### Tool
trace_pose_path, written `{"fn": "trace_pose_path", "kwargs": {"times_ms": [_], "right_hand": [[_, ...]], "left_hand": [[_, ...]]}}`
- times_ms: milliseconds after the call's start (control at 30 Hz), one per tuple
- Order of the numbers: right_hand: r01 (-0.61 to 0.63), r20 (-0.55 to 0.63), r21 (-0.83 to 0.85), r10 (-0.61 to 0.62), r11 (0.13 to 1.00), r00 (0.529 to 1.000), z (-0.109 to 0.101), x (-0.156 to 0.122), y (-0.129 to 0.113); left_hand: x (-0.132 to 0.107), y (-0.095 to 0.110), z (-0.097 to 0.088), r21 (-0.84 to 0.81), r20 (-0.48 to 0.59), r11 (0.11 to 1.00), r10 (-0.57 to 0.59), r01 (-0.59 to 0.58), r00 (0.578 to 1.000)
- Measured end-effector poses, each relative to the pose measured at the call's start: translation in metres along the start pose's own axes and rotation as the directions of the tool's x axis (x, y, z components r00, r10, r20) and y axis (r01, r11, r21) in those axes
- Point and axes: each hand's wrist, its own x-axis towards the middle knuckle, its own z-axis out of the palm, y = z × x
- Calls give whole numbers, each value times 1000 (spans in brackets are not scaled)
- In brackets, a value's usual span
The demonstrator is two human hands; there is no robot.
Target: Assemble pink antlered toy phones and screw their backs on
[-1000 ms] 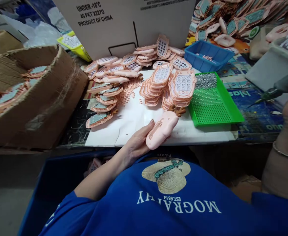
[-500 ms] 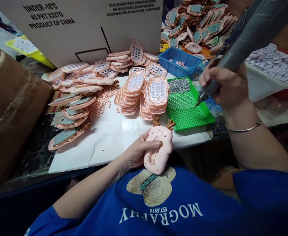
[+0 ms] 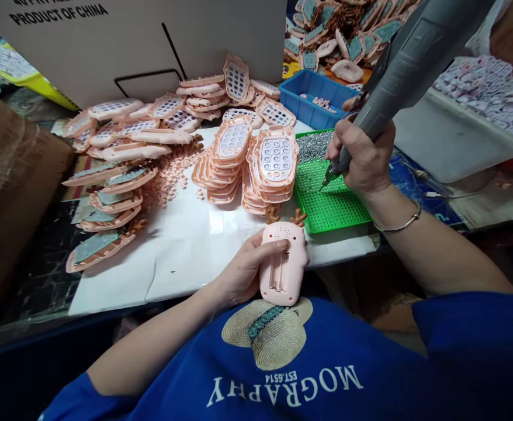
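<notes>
My left hand [image 3: 250, 263] grips a pink plastic toy phone [image 3: 295, 266] with brown antlers, its back toward me. The thumb lies across the back, above an uncovered battery compartment; small screw holes show near the corners. My right hand [image 3: 366, 153] is wrapped round a grey electric screwdriver [image 3: 397, 88]. The screwdriver's bit points down over the green perforated tray [image 3: 333, 216], left of the hand. Small silver screws [image 3: 315, 145] lie heaped at the tray's far end. Whether a screw sits on the bit is too small to tell.
Stacked pink keypad faces [image 3: 278, 164] stand left of the tray. Further left lie half-shells with green boards [image 3: 99, 245] and loose pink buttons [image 3: 173, 172]. Behind are a blue bin [image 3: 302, 96] and a large carton [image 3: 221, 29]. A white tub [image 3: 423, 131] stands at right.
My right hand has moved left with the screwdriver, bringing its bit further left over the tray. The toy phone has turned slightly more upright in my left hand. The view has shifted a little.
</notes>
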Motion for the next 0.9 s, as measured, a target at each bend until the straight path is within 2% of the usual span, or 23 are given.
{"fn": "trace_pose_path", "kwargs": {"times_ms": [100, 200, 333, 467, 600, 700, 800, 900], "right_hand": [[-15, 2, -11, 15, 1000, 1000, 0, 0, 1], [7, 4, 12, -7, 1000, 1000, 0, -2, -1], [78, -37, 174, -73, 982, 997, 0, -3, -1], [90, -79, 231, -73, 969, 994, 4, -1, 3], [181, -167, 402, -122, 898, 978, 11, 4, 8], [192, -201, 462, -108, 866, 974, 14, 7, 9], [172, -198, 485, -84, 857, 977, 11, 7, 2], [175, -196, 532, -80, 828, 977, 6, -1, -21]], "left_hand": [[0, 0, 1, 8, -32, 1000, 26, -26, 999], [0, -1, 2, 6, -20, 999, 46, -46, 999], [1, -2, 2, 3, -28, 997, 79, -79, 996], [0, -3, 2, 26, -44, 995, 95, -94, 994], [-1, -3, 5, 44, -81, 995, 96, -93, 992], [-2, -3, 6, 44, -84, 995, 91, -88, 992], [-2, -4, 5, 42, -79, 995, 97, -94, 992], [-1, -4, 5, 45, -73, 994, 100, -97, 992]]}}
